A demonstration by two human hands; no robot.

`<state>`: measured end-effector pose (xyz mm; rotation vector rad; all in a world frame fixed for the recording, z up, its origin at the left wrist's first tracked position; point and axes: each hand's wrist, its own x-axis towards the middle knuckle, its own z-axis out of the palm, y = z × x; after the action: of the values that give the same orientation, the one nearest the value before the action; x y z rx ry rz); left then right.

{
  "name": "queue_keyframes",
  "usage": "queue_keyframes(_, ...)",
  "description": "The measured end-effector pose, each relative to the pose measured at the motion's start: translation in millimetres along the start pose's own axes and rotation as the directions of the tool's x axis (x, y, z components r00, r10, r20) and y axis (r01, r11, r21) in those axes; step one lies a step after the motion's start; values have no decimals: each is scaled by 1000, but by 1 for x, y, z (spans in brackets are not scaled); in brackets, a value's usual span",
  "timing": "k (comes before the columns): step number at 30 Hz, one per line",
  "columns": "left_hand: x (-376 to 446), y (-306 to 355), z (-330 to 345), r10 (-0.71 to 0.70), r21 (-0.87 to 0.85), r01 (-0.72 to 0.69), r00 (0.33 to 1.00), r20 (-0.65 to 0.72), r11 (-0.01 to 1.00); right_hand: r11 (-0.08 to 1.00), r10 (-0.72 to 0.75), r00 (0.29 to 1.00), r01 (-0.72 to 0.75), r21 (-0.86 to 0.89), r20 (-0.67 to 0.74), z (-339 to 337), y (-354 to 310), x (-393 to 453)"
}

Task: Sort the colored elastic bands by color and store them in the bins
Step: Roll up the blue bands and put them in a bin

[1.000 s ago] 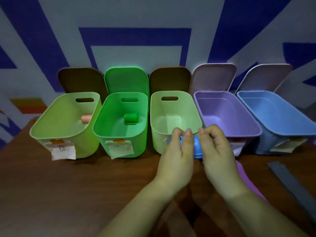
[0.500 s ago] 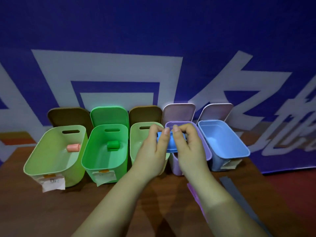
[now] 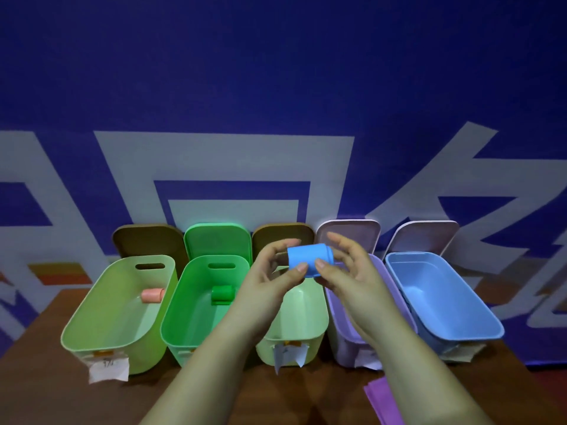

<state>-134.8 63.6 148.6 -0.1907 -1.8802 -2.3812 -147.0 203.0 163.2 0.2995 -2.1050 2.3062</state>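
Setting: a brown wooden table [image 3: 46,394] against a blue and white patterned wall, with five open bins in a row along the far side.
Blue band: a rolled blue elastic band [image 3: 310,259] is held in the air above the middle of the row, between both hands.
Left hand: the left hand [image 3: 270,271] pinches the left end of the roll, thumb on the near side, fingers curved over the far side.
Right hand: the right hand [image 3: 349,268] pinches the right end, thumb near, fingers arched above it.
Bins, left to right: light green bin [image 3: 92,326] holding a pink roll [image 3: 152,295]; bright green bin [image 3: 184,317] holding a green roll [image 3: 222,294]; pale green bin [image 3: 306,320]; purple bin [image 3: 383,286]; blue bin [image 3: 445,302].
Lids: each bin's lid stands upright behind it against the wall.
Labels: paper tags hang from the near faces of the bins; their writing is too blurred to read.
Near right: a purple band [image 3: 380,400] lies flat on the table beside the right forearm.
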Motion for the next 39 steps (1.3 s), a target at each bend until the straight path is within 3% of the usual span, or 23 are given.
queue_keyframes(6, 33, -22, -24, -31, -26, 28, 992, -121, 999, 987, 152, 988, -154, 52, 39, 2, 33, 44)
queue_keyframes(10, 64, -57, -32, -193, -185, 152, 954, -231, 971, 968, 244, 970, -242, 64, -13, 6, 74, 80)
queue_keyframes(13, 86, -92, -39, -301, -168, 261, 906, -296, 951, 934, 350, 936, -345, 95, -46, 8, 108, 103)
queue_keyframes(18, 128, -156, -50, -471, -195, 429, 802, -367, 882, 825, 565, 816, -554, 111, -124, 14, 163, 147)
queue_keyframes(22, 152, -199, -55, -618, -317, 531, 659, -427, 786, 727, 677, 705, -686, 41, -214, 28, 215, 180)
queue_keyframes(27, 175, -223, -48, -643, -321, 577, 529, -554, 751, 616, 780, 550, -758, 214, -297, 41, 256, 196)
queue_keyframes(31, 186, -236, -52, -642, -281, 618, 500, -581, 735, 566, 821, 480, -755, 332, -309, 42, 268, 206)
queue_keyframes(39, 184, -245, -51, -655, -254, 658, 480, -584, 709, 685, 651, 599, -729, 19, -466, 40, 298, 199)
